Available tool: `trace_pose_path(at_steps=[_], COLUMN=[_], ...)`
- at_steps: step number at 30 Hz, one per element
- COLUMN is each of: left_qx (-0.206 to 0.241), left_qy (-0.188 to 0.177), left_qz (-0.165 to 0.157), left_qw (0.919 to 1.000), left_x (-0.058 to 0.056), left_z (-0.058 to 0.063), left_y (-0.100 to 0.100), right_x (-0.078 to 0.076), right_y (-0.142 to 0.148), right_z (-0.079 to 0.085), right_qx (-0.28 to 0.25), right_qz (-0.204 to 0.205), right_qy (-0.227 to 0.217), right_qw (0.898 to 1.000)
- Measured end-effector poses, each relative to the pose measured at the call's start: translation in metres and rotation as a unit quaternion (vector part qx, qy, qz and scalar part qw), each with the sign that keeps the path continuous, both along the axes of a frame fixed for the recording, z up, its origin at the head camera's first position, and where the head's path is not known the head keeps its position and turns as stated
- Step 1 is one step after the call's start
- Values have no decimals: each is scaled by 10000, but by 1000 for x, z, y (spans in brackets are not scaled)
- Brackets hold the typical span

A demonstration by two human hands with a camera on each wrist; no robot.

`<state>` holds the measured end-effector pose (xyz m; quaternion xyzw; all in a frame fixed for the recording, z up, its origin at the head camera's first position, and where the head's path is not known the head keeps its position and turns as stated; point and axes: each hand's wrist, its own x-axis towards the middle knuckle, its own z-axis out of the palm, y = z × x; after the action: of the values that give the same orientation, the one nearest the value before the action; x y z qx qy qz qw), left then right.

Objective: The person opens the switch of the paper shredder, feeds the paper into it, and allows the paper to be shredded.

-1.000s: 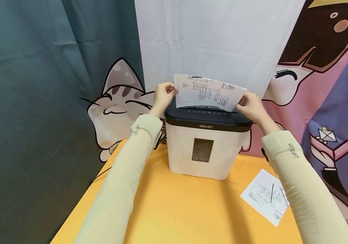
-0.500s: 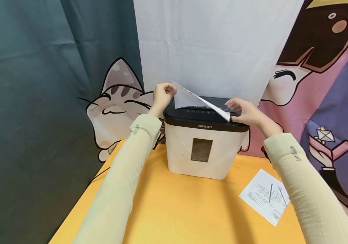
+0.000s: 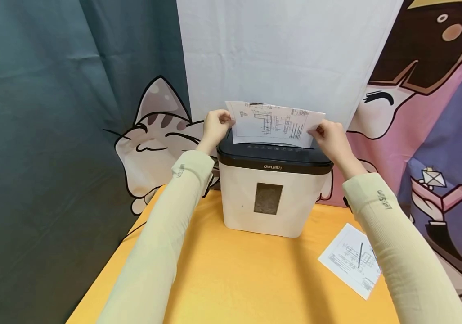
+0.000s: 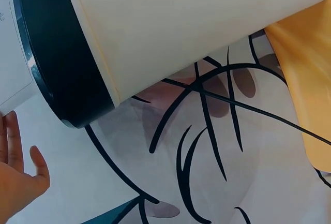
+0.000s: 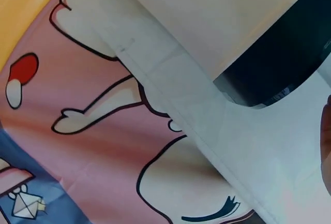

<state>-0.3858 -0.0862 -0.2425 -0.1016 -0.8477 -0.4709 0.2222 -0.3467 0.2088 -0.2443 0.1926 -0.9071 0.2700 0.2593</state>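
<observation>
A sheet of paper (image 3: 269,123) printed with a line drawing stands nearly upright over the paper shredder (image 3: 267,198), its lower edge along the slot in the black lid. My left hand (image 3: 216,128) pinches its left edge. At the opposite edge, my right hand (image 3: 331,137) pinches the sheet between thumb and fingers. In the left wrist view, the fingers of my left hand (image 4: 20,172) reach up to the sheet's edge, beside the lid. Only a sliver of my right hand (image 5: 326,151) shows in the right wrist view.
A second printed sheet (image 3: 352,261) with a dark pen stroke lies on the yellow tablecloth (image 3: 247,274), partly behind my right sleeve. A thin black cord (image 4: 258,111) runs behind the shredder on its left. Cartoon-printed curtains (image 3: 287,54) hang close behind the table.
The sheet's right side was folded down low half a second ago, with my right hand's fingers spread. That hand has risen and grips the edge, the sheet spread flat again. My left hand stayed.
</observation>
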Motion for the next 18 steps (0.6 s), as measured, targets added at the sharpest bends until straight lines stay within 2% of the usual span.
trace_pose_path(at_steps=[8,18], left_qx=[-17,-39], left_qy=[6,44], left_qz=[-474,-467], left_qw=[9989,9989], left_x=[2,0], left_z=[1,2], left_y=[6,7], right_x=[-3,-7], right_y=[7,9], right_z=[-1,-3], right_qx=[-169,-195], right_qz=[-478,-508], right_qy=[-146,-365], right_qw=[9986,9979])
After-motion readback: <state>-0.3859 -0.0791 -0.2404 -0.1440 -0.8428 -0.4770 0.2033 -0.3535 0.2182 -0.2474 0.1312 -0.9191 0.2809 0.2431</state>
